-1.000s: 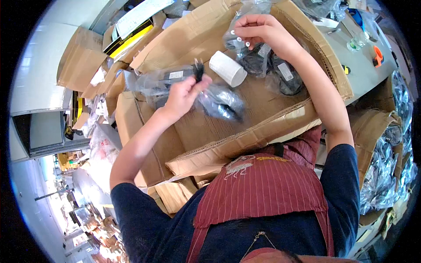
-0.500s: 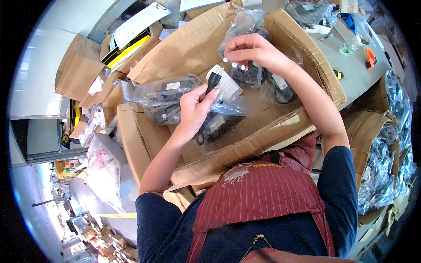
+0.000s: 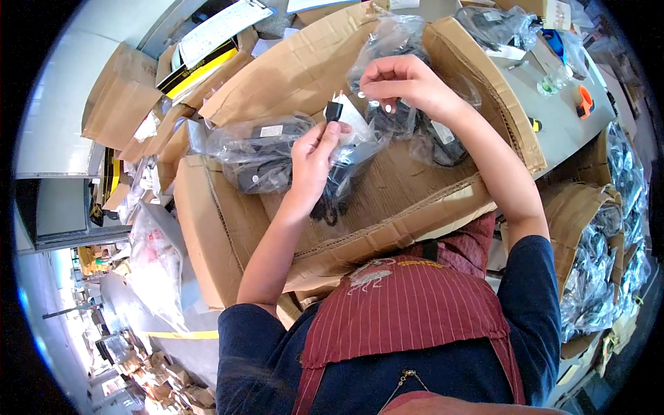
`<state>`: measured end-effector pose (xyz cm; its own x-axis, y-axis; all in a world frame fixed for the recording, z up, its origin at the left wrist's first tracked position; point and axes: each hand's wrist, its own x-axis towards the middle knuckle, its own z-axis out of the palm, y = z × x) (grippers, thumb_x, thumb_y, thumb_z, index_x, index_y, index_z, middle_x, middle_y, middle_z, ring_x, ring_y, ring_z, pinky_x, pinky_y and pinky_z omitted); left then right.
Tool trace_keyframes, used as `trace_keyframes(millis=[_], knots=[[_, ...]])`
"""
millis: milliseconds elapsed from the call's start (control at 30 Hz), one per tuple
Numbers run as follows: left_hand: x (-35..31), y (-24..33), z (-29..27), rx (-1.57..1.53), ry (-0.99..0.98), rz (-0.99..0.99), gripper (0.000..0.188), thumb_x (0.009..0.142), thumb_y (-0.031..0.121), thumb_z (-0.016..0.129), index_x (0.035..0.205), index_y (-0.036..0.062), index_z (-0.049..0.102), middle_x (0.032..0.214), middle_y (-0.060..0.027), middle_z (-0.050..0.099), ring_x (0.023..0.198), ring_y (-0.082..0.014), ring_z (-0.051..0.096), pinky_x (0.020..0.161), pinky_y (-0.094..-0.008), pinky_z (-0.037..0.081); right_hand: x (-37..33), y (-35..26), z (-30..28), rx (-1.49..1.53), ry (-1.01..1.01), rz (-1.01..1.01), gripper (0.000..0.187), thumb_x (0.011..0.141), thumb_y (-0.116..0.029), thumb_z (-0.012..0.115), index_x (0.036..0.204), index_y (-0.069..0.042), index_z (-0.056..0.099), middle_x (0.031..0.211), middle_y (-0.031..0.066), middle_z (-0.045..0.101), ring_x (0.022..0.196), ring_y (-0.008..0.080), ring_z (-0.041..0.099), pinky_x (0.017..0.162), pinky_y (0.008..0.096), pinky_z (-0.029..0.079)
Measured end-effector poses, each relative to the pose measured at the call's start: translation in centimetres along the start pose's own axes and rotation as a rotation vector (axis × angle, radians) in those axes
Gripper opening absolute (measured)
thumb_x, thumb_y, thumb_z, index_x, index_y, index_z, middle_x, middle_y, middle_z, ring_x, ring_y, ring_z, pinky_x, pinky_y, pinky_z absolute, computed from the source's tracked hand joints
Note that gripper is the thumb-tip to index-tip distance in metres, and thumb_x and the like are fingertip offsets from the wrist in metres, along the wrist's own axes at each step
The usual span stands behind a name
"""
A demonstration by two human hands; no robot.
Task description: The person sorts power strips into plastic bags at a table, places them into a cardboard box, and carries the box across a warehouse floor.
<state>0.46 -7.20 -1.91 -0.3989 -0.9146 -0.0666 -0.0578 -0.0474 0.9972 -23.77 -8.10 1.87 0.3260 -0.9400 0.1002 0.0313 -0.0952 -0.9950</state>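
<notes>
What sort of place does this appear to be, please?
Probably a packing or sorting area in a warehouse or workshop: a large open cardboard box holds plastic-bagged black goods, and another box at the right holds clear plastic bags.

Workshop or storeroom for packaged goods, characterized by a large open carton (image 3: 290,76) containing bagged cables (image 3: 263,166), brown boxes (image 3: 121,100) crowded at left, a clipboard (image 3: 221,31) with papers, a grey worktable (image 3: 564,131), heaped plastic bags (image 3: 595,270) at right and a yellow floor line (image 3: 183,335).

White roll (image 3: 355,120) seems partly hidden behind plug (image 3: 334,111).
</notes>
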Motion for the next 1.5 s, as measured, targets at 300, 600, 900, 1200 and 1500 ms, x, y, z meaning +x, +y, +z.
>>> trace_keyframes(millis=[300,600,900,1200,1500], knots=[[0.5,-0.3,0.9,-0.402,0.081,-0.256,0.045,0.098,0.043,0.057,0.084,0.0019,0.068,0.069,0.0043,0.055,0.058,-0.0056,0.042,0.054,-0.0223,0.030,0.5,1.6,0.9,-0.140,-0.024,-0.012,0.013,0.093,-0.016,0.065,0.095,-0.003,0.067,0.077,-0.0038,0.062,0.067,0.0027,0.053,0.057,0.0206,0.043],[0.1,-0.7,1.1,-0.326,0.038,-0.266,0.044,0.098,0.041,0.056,0.088,0.0000,0.068,0.067,0.0046,0.053,0.057,-0.0056,0.042,0.053,-0.0225,0.029,0.4,1.4,1.0,-0.231,0.080,-0.084,0.012,0.092,-0.014,0.065,0.094,-0.002,0.067,0.075,-0.0037,0.060,0.065,0.0024,0.052,0.056,0.0200,0.042],[-0.2,0.4,1.7,-0.445,0.051,-0.197,0.036,0.097,0.031,0.058,0.096,-0.0032,0.070,0.065,0.0045,0.056,0.049,-0.0038,0.038,0.047,-0.0221,0.024,0.2,0.6,0.4,-0.032,0.192,-0.069,0.013,0.090,-0.015,0.066,0.093,-0.003,0.067,0.074,-0.0044,0.059,0.065,0.0028,0.054,0.056,0.0197,0.043],[-0.5,1.1,0.9,-0.084,0.048,-0.041,0.023,0.092,0.021,0.067,0.097,-0.0015,0.072,0.062,0.0065,0.049,0.052,-0.0030,0.039,0.047,-0.0209,0.028,0.2,0.8,0.6,-0.082,0.104,-0.046,0.011,0.091,-0.014,0.065,0.093,-0.003,0.066,0.075,-0.0038,0.060,0.065,0.0030,0.053,0.056,0.0200,0.043],[-0.7,0.5,1.5,0.095,0.090,0.107,0.023,0.094,0.017,0.067,0.111,0.0020,0.072,0.068,0.0072,0.054,0.054,-0.0012,0.041,0.048,-0.0198,0.033,0.2,0.7,0.9,-0.113,0.079,-0.020,0.011,0.091,-0.014,0.066,0.094,-0.003,0.067,0.077,-0.0030,0.061,0.066,0.0036,0.055,0.056,0.0211,0.044]])
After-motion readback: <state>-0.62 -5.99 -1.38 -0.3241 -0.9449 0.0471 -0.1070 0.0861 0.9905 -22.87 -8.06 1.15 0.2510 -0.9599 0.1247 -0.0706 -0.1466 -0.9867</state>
